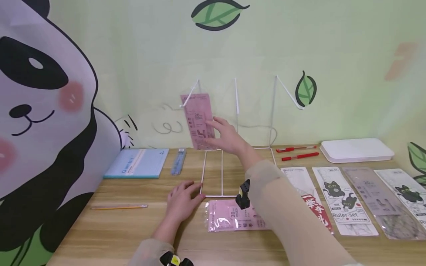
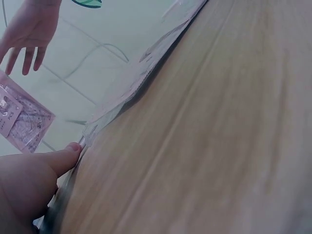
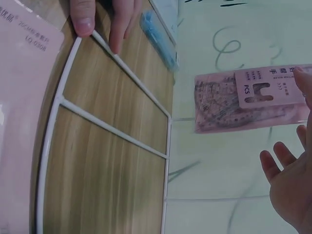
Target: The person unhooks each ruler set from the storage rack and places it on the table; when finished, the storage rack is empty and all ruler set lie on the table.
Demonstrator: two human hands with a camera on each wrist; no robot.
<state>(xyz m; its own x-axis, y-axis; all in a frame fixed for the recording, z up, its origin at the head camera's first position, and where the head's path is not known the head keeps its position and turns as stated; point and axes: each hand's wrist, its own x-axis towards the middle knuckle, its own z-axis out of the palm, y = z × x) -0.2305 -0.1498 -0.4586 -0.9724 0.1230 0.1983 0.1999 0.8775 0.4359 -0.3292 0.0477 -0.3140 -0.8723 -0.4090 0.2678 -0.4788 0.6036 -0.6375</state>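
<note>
A pink ruler-set packet (image 1: 199, 120) hangs at a slight tilt from the left hook of a white wire display rack (image 1: 222, 173). My right hand (image 1: 229, 138) is beside its right edge, fingers spread and straight. In the right wrist view the thumb overlaps the packet (image 3: 253, 97), and the other fingers are apart from it. My left hand (image 1: 181, 201) rests on the table at the rack's front left corner, with thumb and forefinger touching the base wire. Another pink packet (image 1: 221, 218) lies flat just in front of the rack, partly covered by my right sleeve.
Several ruler-set packets (image 1: 344, 199) lie in a row at the right. Behind them are two red pens (image 1: 299, 156) and a white case (image 1: 357, 149). At the left are a blue notebook (image 1: 139, 162), a blue packet (image 1: 178, 162) and a pencil (image 1: 119, 207). Two more hooks (image 1: 289, 92) project from the rack.
</note>
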